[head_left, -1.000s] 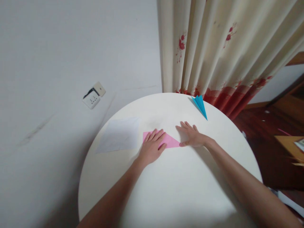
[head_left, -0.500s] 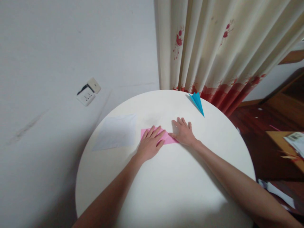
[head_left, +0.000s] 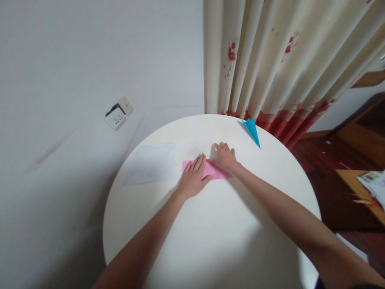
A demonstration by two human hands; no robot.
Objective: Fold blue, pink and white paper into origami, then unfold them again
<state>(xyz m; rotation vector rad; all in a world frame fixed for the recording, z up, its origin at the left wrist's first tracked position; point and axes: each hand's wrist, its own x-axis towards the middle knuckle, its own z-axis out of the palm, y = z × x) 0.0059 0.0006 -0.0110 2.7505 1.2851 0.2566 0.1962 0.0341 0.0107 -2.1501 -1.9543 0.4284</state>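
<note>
A folded piece of pink paper (head_left: 217,172) lies flat on the round white table (head_left: 207,233), its right end narrowing to a point. My left hand (head_left: 194,178) rests palm down on its left part, fingers stretched forward and thumb out to the side. Along the paper's upper slanted edge is my right hand (head_left: 225,157), its thumb touching the paper near the left fingertips and its other fingers spread on the tabletop. Both hands are open and hide parts of the paper.
A white sheet of paper (head_left: 152,163) lies left of my hands. At the table's far right edge sits a blue paper plane (head_left: 252,131). Behind stand a wall with a socket (head_left: 115,118) and a cream and red curtain (head_left: 264,72). A wooden surface with papers (head_left: 371,180) is at right.
My right hand has moved left and slightly away along the paper's upper edge, its thumb now by my left fingers. My left hand's fingers have drawn closer together. The view has shifted slightly.
</note>
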